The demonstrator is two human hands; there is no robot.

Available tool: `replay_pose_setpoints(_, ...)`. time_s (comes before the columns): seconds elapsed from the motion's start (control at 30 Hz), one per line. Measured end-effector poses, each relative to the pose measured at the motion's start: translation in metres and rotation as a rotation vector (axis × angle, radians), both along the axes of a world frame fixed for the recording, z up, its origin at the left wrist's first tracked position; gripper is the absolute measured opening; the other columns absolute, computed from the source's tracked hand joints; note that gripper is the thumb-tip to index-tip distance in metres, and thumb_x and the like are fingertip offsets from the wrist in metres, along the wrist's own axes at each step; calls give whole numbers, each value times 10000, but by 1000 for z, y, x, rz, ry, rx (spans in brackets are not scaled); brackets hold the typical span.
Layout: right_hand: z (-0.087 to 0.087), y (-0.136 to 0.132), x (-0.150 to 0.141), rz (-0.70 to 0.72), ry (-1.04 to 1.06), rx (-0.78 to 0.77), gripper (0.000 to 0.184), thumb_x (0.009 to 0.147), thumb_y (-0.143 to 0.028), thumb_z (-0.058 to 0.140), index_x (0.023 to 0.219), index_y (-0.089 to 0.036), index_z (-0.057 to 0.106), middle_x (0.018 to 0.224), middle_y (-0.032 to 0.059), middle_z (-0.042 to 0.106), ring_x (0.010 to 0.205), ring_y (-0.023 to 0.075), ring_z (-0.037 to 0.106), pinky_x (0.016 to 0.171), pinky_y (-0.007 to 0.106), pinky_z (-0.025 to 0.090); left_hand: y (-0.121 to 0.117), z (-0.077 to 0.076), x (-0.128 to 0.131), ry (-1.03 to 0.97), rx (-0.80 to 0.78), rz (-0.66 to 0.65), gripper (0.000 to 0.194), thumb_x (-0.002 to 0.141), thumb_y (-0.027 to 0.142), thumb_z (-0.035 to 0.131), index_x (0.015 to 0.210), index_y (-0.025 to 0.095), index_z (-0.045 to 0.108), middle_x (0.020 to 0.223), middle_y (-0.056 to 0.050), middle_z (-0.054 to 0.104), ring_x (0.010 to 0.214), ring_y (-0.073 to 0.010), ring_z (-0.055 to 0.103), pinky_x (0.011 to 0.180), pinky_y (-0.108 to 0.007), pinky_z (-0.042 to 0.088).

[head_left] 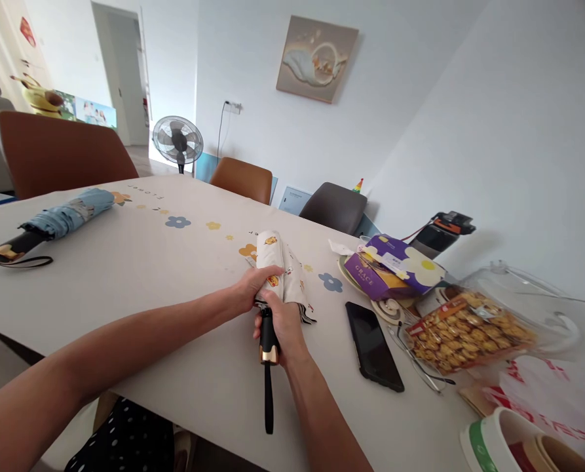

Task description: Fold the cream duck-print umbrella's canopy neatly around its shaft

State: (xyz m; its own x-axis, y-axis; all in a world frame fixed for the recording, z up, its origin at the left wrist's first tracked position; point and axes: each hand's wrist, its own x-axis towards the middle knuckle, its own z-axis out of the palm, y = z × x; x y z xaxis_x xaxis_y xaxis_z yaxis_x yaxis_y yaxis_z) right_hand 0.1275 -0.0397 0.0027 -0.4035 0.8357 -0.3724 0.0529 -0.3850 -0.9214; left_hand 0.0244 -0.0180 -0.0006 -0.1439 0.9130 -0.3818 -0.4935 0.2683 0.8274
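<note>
Where the flower-printed table (139,275) runs off to my left, a furled blue umbrella (76,213) lies on it, its gold-tipped handle (24,246) slanting to the near left with a wrist loop (34,263) beside it. Behind that stands a brown chair (63,154); dotted black cloth (125,439) shows below the near table edge, and a fan (178,141) and a tan chair (243,178) stand beyond the far side.

In front of me is the white umbrella (269,248), over the near side of the table, its top pointing away; whether it touches the tabletop I can't tell. My left hand (253,288) is clamped on its bunched canopy, thumb across the printed fabric, the other fingers mostly hidden. Just beside it, my right hand (286,321) is wrapped round where canopy meets black handle (267,334), thumb on the cloth, fingertips showing on the left. A black strap (269,400) runs from the handle's end toward me, and a loose fold (299,292) spreads to the right.

Further right lie a dark-screened phone (375,347), a purple box (380,275) with a black bottle (434,237) behind it, glasses (422,370) and a bag of biscuits (473,334). Nearest the right corner sits a green-striped roll (479,446).
</note>
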Motion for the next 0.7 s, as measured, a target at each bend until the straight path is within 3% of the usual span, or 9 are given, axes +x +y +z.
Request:
replay_pose_setpoints(0.27, 2, 0, 3, 86, 153, -111, 346, 713, -432, 578, 892, -142, 516, 411, -18, 524, 273, 126, 457, 251, 207, 337, -4, 7, -1, 109, 79, 15, 366, 639, 423, 639, 855, 129, 607, 865, -109, 668, 763, -219, 630, 650, -286, 517)
replay_pose_setpoints(0.5, 8, -10, -1, -64, 169, 94, 341, 705, -314, 561, 988, -150, 466, 359, -75, 452, 240, 119, 394, 249, 218, 341, -8, 16, -1, 192, 236, -131, 431, 661, 486, 612, 918, 140, 600, 936, -117, 650, 848, -249, 612, 707, -326, 500)
replay_pose_setpoints(0.6, 3, -9, -3, -86, 186, 14, 306, 709, -320, 561, 954, -155, 481, 375, -69, 455, 250, 113, 398, 249, 215, 335, -3, 10, -4, 414, 159, -84, 472, 676, 498, 580, 990, 145, 560, 1002, -127, 625, 935, -268, 582, 767, -346, 469)
replay_pose_setpoints(0.7, -4, -7, -6, -70, 193, -122, 254, 697, -331, 583, 858, -157, 493, 394, -50, 469, 278, 106, 412, 269, 215, 347, 2, 5, -6, 873, 124, 120, 504, 671, 385, 593, 1104, 147, 494, 1170, -145, 538, 1123, -300, 465, 910, -404, 374)
